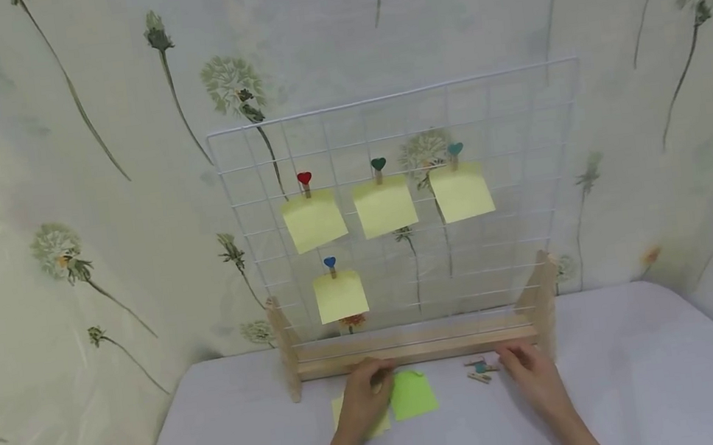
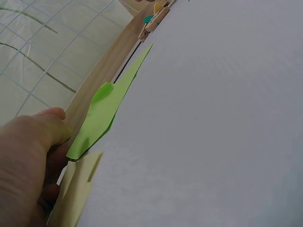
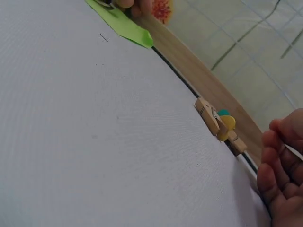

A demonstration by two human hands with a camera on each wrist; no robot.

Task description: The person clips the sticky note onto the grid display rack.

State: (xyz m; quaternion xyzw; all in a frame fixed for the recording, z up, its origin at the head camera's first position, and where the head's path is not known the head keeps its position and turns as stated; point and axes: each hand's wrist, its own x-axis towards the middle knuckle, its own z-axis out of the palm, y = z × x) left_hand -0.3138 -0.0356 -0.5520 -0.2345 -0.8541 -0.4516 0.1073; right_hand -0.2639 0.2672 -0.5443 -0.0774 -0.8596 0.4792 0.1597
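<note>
My left hand [image 1: 363,400] rests low over the table, fingers loosely curled, beside a bright green sticky note [image 1: 413,395]. In the left wrist view its fingertips are right by the near corner of that note, whose top edge curls up. A pale yellow sticky note [image 1: 381,424] lies partly hidden under this hand. My right hand [image 1: 535,375] has its fingers loosely bent, with nothing visible between them. To its left lies a small group of wooden clothespins [image 1: 479,378]; in the right wrist view, yellow and teal decorations [image 3: 227,124] show on them.
A white wire grid [image 1: 402,269] stands upright in a wooden base [image 1: 412,353] behind both hands. Several yellow notes [image 1: 385,208] hang on it from clothespins topped with coloured hearts. A flower-patterned curtain [image 1: 132,242] hangs behind the white-covered table [image 1: 235,430].
</note>
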